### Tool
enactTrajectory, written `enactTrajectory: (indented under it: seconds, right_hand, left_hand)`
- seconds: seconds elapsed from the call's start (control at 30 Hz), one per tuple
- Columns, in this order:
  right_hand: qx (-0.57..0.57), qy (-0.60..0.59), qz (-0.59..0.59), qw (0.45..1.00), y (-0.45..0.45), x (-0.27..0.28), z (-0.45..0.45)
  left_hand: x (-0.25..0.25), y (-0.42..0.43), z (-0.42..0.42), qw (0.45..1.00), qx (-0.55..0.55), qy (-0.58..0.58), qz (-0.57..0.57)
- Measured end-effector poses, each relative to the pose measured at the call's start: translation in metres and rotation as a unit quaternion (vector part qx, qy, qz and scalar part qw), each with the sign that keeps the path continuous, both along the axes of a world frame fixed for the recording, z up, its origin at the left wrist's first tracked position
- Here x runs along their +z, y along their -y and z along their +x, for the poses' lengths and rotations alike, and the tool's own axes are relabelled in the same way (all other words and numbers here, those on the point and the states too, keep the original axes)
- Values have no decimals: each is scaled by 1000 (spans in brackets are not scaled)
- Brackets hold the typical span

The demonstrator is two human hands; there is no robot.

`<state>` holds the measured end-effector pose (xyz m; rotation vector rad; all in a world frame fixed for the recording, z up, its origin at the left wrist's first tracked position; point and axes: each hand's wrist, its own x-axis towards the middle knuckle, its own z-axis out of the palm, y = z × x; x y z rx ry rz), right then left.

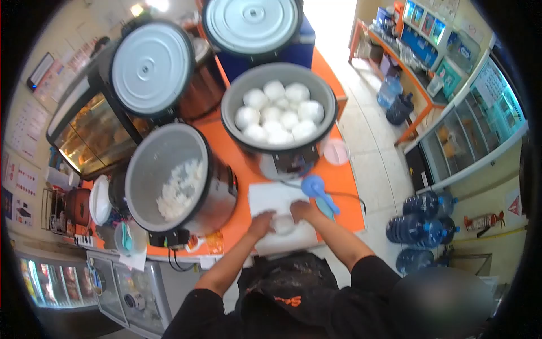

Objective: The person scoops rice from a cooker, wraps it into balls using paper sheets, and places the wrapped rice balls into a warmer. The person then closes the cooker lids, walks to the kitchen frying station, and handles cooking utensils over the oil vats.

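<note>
Touching pale round item (283, 225) | both hands (261, 224) (302, 211) | orange lettering (289, 301): illegible

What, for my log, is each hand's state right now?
Left hand: at the left side of the pale round item; grip cannot be told.
Right hand: at the same item's right side; grip cannot be told.

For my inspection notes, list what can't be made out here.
In the head view:
- Pale round thing between left hand and right hand: too blurred to identify.
- Right cooker: floor hidden by white balls.
- Its lid: top cut off by upper edge.
- Wall sheets: writing too small.
</note>
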<state>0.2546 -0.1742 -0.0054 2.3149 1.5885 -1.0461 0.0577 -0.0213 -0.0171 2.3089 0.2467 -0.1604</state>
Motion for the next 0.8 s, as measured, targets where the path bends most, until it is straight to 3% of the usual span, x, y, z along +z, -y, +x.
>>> enactTrajectory:
  seconds: [0.03, 0.07, 0.13, 0.33, 0.43, 0.53, 0.63, 0.77, 0.8]
  right_hand:
    - [-6, 8, -7, 1000, -2, -4, -1]
    - [-25, 17, -7, 1000, 0, -3, -3]
    - [-69, 46, -25, 996, 1, 21, -12]
    - [-155, 105, 259, 948, 55, 15, -68]
    - [-243, 57, 267, 931, 68, 37, -88]
    - [-401, -39, 437, 804, 73, 38, -119]
    - [-473, -135, 427, 758, 70, 35, -133]
    - [-458, -170, 403, 774, 59, 44, -136]
    - [-464, -194, 380, 776, 54, 68, -134]
  left_hand:
    - [-10, -4, 6, 999, -41, -23, 3]
    - [21, -1, 16, 992, -75, -102, 7]
    - [26, -1, 24, 987, -107, -119, 26]
    - [34, 6, 18, 991, -126, -26, 21]
    - [50, 17, 2, 994, -68, -27, -82]
    - [69, 22, -7, 992, -49, -63, -92]
    - [63, 22, -14, 988, -45, -65, -129]
    - [77, 17, -21, 989, -35, -9, -145]
    - [89, 15, -21, 987, -36, -9, -155]
